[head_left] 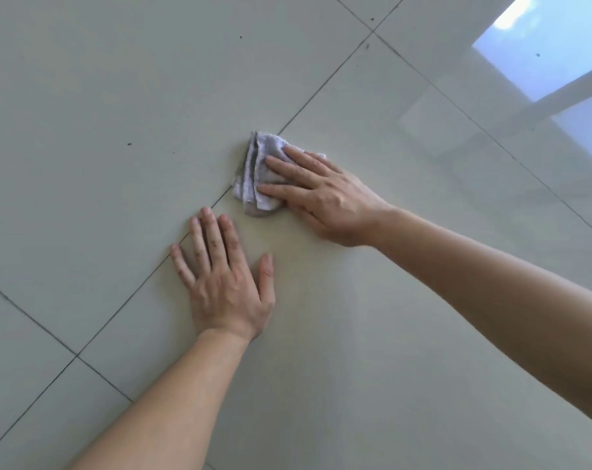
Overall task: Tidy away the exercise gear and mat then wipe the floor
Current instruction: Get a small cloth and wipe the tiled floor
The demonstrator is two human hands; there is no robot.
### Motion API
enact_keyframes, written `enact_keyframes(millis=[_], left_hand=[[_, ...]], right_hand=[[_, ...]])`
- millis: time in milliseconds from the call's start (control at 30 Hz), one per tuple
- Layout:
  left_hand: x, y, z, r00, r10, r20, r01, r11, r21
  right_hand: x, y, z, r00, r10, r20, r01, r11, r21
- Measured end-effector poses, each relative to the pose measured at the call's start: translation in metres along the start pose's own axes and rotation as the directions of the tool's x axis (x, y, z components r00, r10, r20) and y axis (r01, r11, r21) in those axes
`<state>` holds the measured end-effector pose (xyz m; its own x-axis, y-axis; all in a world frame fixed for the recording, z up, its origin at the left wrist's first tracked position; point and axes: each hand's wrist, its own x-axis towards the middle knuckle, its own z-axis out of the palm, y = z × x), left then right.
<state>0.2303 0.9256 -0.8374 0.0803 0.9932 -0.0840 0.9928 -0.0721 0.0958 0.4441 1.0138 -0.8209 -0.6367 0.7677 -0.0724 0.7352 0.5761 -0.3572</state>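
A small pale cloth (251, 176), bunched into loose folds with a greyer patch along its lower edge, lies on the tiled floor (118, 96) just above the middle of the frame, right over a dark grout line (321, 86) that runs diagonally from lower left to upper right. The right hand (328, 198) comes in from the right edge of the frame and lies on top of the cloth, its fingers (287, 164) straight and slightly spread, pressing the fabric flat against the tile; the thumb is tucked out of sight beneath the palm side, so whether it pinches the cloth cannot be told. The left hand (225, 283) sits lower and to the left, just beside the cloth but not touching it, laid flat on the floor with fingers extended and thumb out to the side, holding nothing. Both forearms are bare. A few tiny dark specks (129, 144) dot the tiles in the upper left, and a bright window reflection (538, 45) gleams on the glossy floor in the upper right corner
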Motion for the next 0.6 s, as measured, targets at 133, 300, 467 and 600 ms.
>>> enact_keyframes(millis=[133, 300, 467, 600], left_hand=[[0.001, 0.000, 0.000, 1.000, 0.008, -0.010, -0.007, 1.000, 0.015], [0.001, 0.000, 0.000, 1.000, 0.006, 0.004, -0.006, 1.000, 0.023], [0.002, 0.001, 0.000, 1.000, -0.001, 0.015, 0.000, 1.000, 0.021], [0.002, 0.001, 0.001, 1.000, 0.001, 0.019, -0.001, 1.000, 0.021]], right_hand=[[0.031, 0.108, -0.049, 0.900, 0.417, -0.125, -0.425, 0.903, -0.054], [0.027, 0.139, -0.064, 0.275, 0.947, -0.166, -0.939, 0.302, 0.163], [0.010, 0.013, 0.002, 0.900, 0.391, -0.192, -0.397, 0.918, 0.006], [-0.034, -0.041, 0.017, 0.996, 0.084, 0.018, -0.085, 0.996, 0.012]])
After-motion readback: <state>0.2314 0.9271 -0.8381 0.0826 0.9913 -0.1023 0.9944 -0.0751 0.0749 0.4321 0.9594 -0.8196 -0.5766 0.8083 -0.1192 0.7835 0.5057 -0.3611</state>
